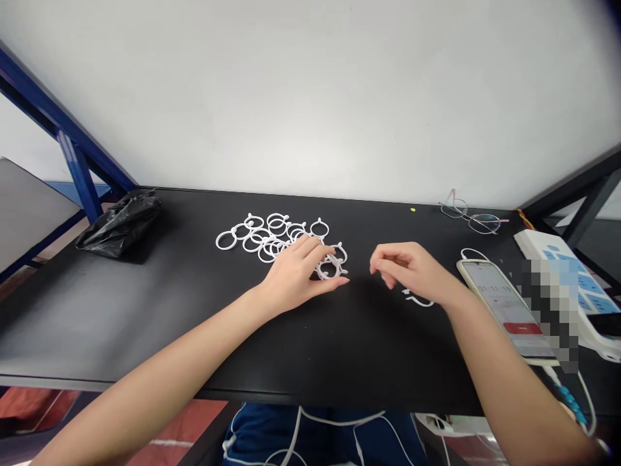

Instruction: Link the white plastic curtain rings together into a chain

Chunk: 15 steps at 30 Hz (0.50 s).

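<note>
A heap of several white plastic rings [272, 236] lies on the black table [145, 310] near its far edge. My left hand [298, 275] rests on the right end of the heap, fingers stretched out over a white ring [331, 267] that it touches. My right hand [412, 270] hovers just to the right, fingers loosely curled and apart, with nothing visible in them. A single white ring [418, 299] lies on the table under that wrist, partly hidden.
A crumpled black plastic bag [121, 223] sits at the table's left. A pair of glasses [468, 217] lies at the far right. A phone [504, 304] with a cable and a white power strip [577, 285] are at the right edge.
</note>
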### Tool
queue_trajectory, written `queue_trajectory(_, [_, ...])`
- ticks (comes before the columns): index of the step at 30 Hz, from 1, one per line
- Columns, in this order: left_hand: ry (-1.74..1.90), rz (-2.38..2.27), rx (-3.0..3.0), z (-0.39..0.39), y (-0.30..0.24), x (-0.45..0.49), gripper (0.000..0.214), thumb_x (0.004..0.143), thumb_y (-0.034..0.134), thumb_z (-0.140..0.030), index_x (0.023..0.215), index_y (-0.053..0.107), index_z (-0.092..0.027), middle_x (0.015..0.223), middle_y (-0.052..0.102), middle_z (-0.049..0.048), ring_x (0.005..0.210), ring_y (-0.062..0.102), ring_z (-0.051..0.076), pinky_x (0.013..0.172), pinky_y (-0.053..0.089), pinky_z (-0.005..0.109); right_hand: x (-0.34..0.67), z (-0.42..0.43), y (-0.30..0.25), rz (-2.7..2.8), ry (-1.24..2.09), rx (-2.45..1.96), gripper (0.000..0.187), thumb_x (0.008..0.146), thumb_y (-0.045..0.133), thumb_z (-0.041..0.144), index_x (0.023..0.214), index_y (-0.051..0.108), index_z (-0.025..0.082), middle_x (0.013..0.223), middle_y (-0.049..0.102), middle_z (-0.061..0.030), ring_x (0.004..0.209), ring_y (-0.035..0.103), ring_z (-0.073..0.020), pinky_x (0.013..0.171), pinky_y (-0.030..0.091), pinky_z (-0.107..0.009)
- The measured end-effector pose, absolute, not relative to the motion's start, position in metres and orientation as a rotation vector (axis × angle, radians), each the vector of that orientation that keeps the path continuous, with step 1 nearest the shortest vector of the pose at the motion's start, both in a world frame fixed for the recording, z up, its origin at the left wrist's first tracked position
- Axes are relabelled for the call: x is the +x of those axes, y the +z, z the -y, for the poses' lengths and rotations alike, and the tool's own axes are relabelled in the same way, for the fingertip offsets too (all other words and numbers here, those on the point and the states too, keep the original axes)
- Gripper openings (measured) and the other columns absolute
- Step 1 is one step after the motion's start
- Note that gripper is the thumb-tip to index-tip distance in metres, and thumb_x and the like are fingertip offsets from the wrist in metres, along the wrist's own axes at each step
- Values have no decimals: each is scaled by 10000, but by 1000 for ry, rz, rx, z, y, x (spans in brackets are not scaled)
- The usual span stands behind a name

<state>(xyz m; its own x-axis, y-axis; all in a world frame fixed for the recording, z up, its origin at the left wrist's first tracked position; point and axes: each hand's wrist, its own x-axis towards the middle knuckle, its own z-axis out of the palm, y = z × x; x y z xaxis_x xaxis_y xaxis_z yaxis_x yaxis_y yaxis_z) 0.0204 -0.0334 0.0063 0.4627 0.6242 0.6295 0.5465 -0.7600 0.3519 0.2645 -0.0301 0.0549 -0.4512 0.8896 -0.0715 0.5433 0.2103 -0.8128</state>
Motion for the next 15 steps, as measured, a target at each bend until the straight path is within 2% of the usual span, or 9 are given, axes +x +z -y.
queue_trajectory(3, [1146,-1058,2695,30,2,21,374,874,610,-502,993,584,-148,867,609,66,803,553,195,741,491,338,298,24,65,2185,1208,-1546,139,830,636,330,778,630,200,482,577,25,446,505,-116,453,374,-226])
queue_trajectory(7, [1039,-1081,2726,29,0,21,369,832,674,-476,976,574,-151,942,592,79,846,547,207,776,488,360,339,23,69,2036,1296,-1835,290,771,705,480,815,642,200,514,634,-30,460,586,-167,455,450,-262])
queue_trajectory(10, [971,-1128,2712,29,-2,21,358,814,702,-447,978,569,-158,979,571,77,872,537,209,796,485,371,349,25,68,2024,1385,-1990,380,720,725,557,825,627,205,660,714,-78,488,637,-188,419,439,-255])
queue_trajectory(12, [940,-1158,2699,29,-2,20,346,813,705,-433,979,569,-162,987,557,75,892,531,214,798,485,370,346,25,68,2027,1431,-2029,411,697,732,573,841,614,206,727,736,-86,559,677,-207,455,470,-256])
queue_trajectory(15, [903,-1194,2679,29,-3,20,335,816,702,-424,980,572,-163,983,542,74,908,523,219,796,487,368,340,24,66,2007,1453,-2063,421,663,756,547,859,604,207,708,728,-61,642,701,-221,563,520,-278])
